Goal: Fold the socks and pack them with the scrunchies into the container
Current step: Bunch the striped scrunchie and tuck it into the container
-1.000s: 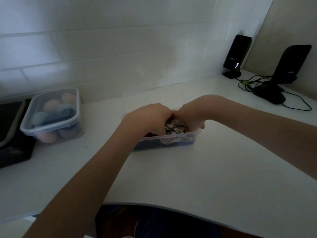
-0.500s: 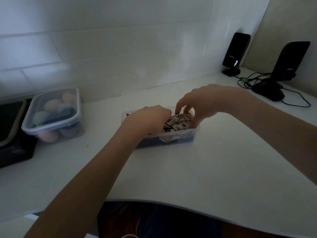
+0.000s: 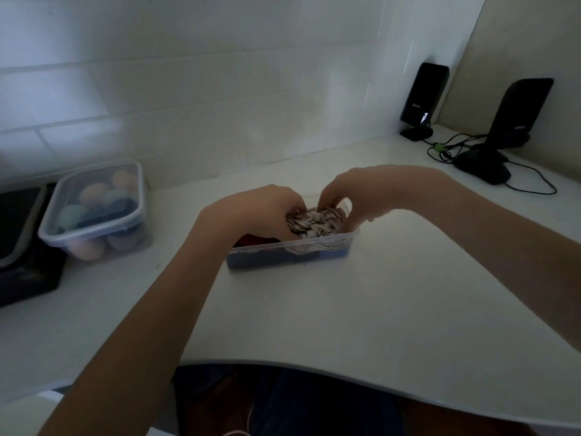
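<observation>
Clear plastic container [image 3: 292,253]: one, shallow and rectangular, near the middle of the white desk [image 3: 361,309]; dark blue fabric fills its bottom, and a dark red piece shows at its left end.
Patterned scrunchie [image 3: 314,222]: one, pale with dark stripes, bunched at the container's right end, rising above the rim.
Left hand [image 3: 264,212]: inside the container, fingers curled down against the scrunchie's left side.
Right hand [image 3: 352,193]: fingertips curled, pinching the scrunchie's top from the right.
Lidded tub [image 3: 94,212]: one, clear, at the desk's left edge, holding rounded pastel pieces too blurred to count.
Speakers: two, black, at the far right corner, the nearer speaker [image 3: 515,114] and farther speaker [image 3: 423,99]; their lettering is too small to read.
Cables [image 3: 452,149]: tangled between them.
</observation>
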`<act>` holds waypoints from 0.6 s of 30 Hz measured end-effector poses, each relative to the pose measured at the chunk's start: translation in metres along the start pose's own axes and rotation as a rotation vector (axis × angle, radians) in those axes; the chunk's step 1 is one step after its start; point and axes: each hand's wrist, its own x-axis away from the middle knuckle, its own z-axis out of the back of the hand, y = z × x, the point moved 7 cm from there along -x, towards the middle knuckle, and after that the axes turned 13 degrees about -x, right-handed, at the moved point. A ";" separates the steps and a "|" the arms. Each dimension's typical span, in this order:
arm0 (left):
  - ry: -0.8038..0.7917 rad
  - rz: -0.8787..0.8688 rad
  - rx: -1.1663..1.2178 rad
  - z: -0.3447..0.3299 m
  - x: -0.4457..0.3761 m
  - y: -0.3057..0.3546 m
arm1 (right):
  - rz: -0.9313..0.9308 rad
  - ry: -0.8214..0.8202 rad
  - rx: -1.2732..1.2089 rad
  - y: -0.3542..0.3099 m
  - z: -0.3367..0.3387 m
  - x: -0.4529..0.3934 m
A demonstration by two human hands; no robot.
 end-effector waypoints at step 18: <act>0.055 0.068 -0.080 0.002 0.002 -0.009 | -0.077 -0.100 0.334 -0.007 -0.017 -0.018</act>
